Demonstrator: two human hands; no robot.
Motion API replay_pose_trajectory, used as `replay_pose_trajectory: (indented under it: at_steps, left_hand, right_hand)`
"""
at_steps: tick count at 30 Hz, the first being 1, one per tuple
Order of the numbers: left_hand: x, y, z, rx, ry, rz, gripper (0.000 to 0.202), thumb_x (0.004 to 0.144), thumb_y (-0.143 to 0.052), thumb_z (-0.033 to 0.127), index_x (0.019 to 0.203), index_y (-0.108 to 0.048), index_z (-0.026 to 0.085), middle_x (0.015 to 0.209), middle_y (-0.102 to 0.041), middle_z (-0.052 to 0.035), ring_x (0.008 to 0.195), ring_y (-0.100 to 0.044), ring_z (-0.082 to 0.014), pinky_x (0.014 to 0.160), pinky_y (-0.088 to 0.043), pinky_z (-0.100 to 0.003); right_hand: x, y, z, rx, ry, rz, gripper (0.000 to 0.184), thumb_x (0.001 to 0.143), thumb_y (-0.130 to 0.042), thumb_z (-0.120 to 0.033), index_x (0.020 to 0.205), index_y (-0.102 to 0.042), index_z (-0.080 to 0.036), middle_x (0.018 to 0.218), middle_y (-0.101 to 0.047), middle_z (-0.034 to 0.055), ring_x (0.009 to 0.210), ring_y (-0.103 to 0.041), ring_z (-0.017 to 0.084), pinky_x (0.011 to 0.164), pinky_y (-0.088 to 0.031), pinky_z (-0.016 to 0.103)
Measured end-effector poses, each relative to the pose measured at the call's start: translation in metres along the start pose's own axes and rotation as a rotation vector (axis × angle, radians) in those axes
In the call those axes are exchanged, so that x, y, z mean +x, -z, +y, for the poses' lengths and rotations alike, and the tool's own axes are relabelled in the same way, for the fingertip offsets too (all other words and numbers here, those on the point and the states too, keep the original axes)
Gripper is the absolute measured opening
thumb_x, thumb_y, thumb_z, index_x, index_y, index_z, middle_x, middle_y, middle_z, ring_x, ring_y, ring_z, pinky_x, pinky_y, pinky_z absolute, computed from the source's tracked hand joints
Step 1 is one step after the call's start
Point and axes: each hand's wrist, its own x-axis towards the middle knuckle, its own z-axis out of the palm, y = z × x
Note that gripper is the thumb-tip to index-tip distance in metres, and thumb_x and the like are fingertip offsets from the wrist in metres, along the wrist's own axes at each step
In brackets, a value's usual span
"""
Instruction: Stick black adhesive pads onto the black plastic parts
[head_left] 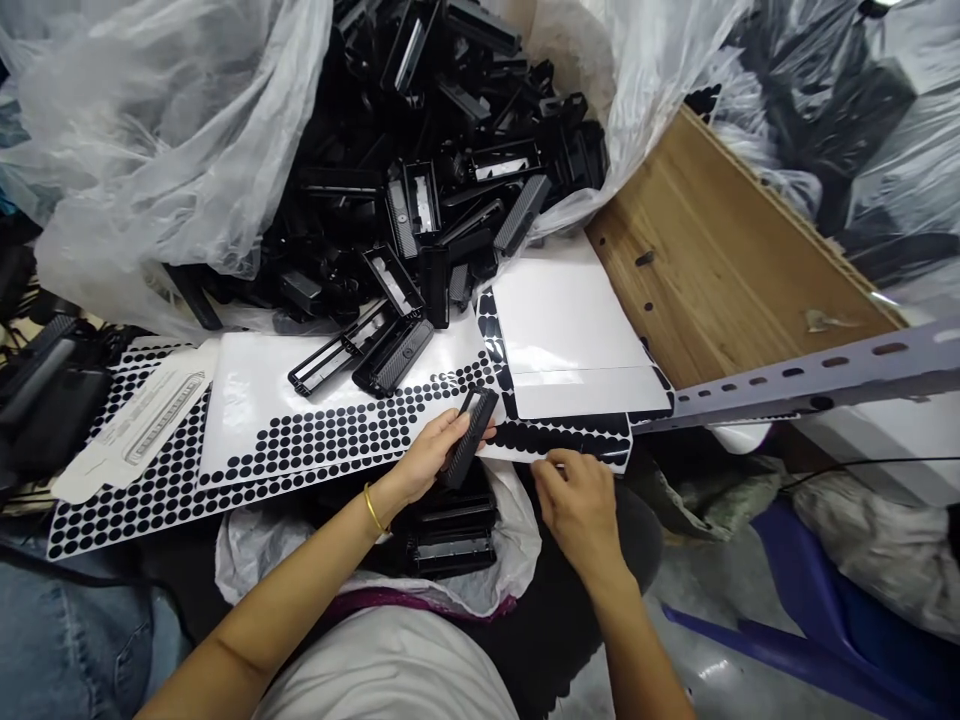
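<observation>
My left hand [429, 458] is closed round a narrow black plastic part [469, 436], held tilted over the sticker sheets. My right hand [577, 495] rests with curled fingers on the near edge of a white sheet of black round stickers [559, 438]; whether a sticker is pinched I cannot tell. A larger sticker sheet [300, 440] lies to the left. Two more black parts [367, 355] lie on it.
A big heap of black plastic parts [442, 150] fills a clear bag at the back. A white bag with finished black parts [446, 540] sits in my lap. A wooden board [720, 260] and a perforated metal bar [825, 375] lie at right; a blue chair [825, 620] below.
</observation>
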Motion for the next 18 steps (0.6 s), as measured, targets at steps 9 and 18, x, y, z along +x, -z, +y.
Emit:
replay_pose_trajectory:
  at_steps: [9,18]
  left_hand:
    - [-0.028,0.008,0.014,0.029,0.038,-0.080,0.034,0.080,-0.061,0.035,0.109,-0.054,0.021,0.113,-0.064,-0.0093,0.094,-0.066,-0.0213,0.080,-0.052,-0.033]
    - [-0.048,0.023,0.010,0.068,0.206,-0.076,0.044,0.080,-0.060,0.029,0.122,-0.053,0.021,0.106,-0.067,-0.0112,0.087,-0.068,-0.0242,0.071,-0.056,-0.034]
  right_hand:
    - [0.025,0.010,-0.046,1.038,-0.279,-0.160,0.014,0.085,-0.048,-0.025,0.072,-0.047,-0.020,0.068,-0.054,-0.0012,0.060,-0.049,0.012,0.057,-0.040,0.024]
    - [0.039,0.003,-0.049,1.238,-0.592,-0.165,0.016,0.077,-0.055,-0.030,0.067,-0.050,-0.019,0.058,-0.048,-0.0039,0.049,-0.041,0.009,0.046,-0.034,0.022]
